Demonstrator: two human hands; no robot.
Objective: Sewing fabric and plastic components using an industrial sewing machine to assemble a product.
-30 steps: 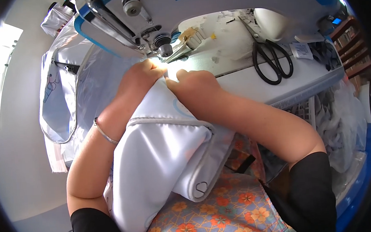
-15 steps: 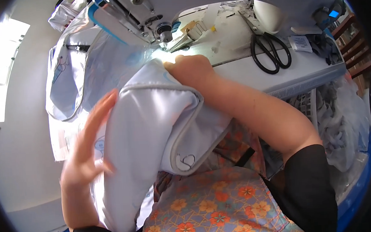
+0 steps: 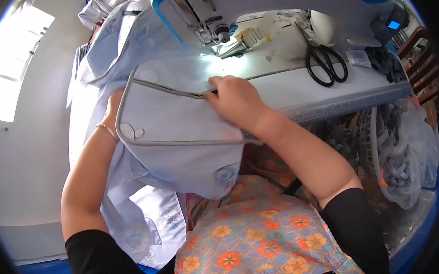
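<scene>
A pale grey-white fabric piece [image 3: 178, 117] with grey piped edges and small printed drawings lies over the front of the sewing machine bed and hangs down toward my lap. My right hand [image 3: 234, 97] is closed on its piped edge, thumb and fingers pinching it just in front of the lit needle area. At the fabric's left side is my left hand [image 3: 112, 107], its fingers hidden behind the cloth. Above stands the white and blue sewing machine [image 3: 272, 5], its needle bar [image 3: 222, 34] a little beyond my right hand.
Black-handled scissors [image 3: 325, 65] lie on the machine table [image 3: 296, 84], right of the needle. More pale fabric [image 3: 110, 43] is heaped at the back left. A basket [image 3: 368, 138] and a plastic bag of scraps [image 3: 402, 161] stand below the table's right end.
My left hand has moved up and in behind the cloth. The fabric has been turned and spread flatter, and my right hand has come back slightly from the needle.
</scene>
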